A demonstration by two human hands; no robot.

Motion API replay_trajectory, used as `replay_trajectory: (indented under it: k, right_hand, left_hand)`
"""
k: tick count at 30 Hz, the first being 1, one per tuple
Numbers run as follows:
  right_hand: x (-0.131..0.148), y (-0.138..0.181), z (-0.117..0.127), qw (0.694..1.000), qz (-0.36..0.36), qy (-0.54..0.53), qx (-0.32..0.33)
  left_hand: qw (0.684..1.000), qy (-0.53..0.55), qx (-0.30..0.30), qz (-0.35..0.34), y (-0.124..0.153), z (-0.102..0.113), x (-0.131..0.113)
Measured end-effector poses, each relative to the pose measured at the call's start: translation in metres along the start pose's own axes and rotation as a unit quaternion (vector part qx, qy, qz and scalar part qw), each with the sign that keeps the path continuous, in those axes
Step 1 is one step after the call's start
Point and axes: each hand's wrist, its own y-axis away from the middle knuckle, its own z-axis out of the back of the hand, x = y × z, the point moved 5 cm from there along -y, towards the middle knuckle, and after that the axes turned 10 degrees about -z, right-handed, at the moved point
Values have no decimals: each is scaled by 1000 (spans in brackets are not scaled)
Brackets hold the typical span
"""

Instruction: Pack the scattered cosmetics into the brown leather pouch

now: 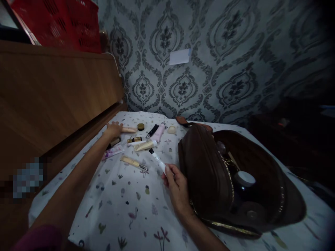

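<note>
My right hand [176, 184] pinches the end of a white tube with a black cap [157, 158], which lies pointing away from me. It sits just left of an open brown leather bag [209, 170] holding a white-capped dark bottle [244, 183]. My left hand [113, 129] reaches far across the patterned white sheet [123, 202], fingers closed on a beige tube [128, 130]. Spread between the hands lie a cream tube [144, 145], a gold pencil-like stick [133, 162], a pink tube [159, 132], a black-and-white tube [152, 131] and a small gold jar [140, 126].
A wooden headboard or cabinet side [52, 94] runs along the left, with a red crate [60, 22] on top. Patterned grey wallpaper [222, 62] stands behind the bed. A pink sachet [113, 151] and a round pale pot [171, 129] also lie on the sheet.
</note>
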Motion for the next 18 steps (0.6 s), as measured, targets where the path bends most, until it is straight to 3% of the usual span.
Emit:
replay_trajectory:
  k: [3, 6, 8, 10, 13, 16, 18]
  right_hand:
    - [-2, -1, 0, 1000, -7, -8, -2]
    - [-3, -1, -1, 1000, -11, -25, -3]
    - [-4, -1, -1, 999, -16, -43, -3]
    - [-4, -1, -1, 998, -24, -57, -2]
    - [-5, -1, -2, 997, -36, -70, 3]
    - [-5, -2, -3, 996, -25, -81, 5]
    - [-4, -3, -3, 996, -8, -86, 7]
  left_hand:
    - [998, 22, -40, -48, -6, 7, -45]
    - [990, 77, -42, -108, -16, 2, -102]
    - [987, 107, -37, -113, -23, -4, -125]
    - [986, 127, -42, -102, -27, -9, -132]
    - [983, 149, -71, -76, -24, -7, -117]
    - [974, 188, -106, -71, -11, 1, -102]
    - [962, 234, -106, -90, 4, 2, -106]
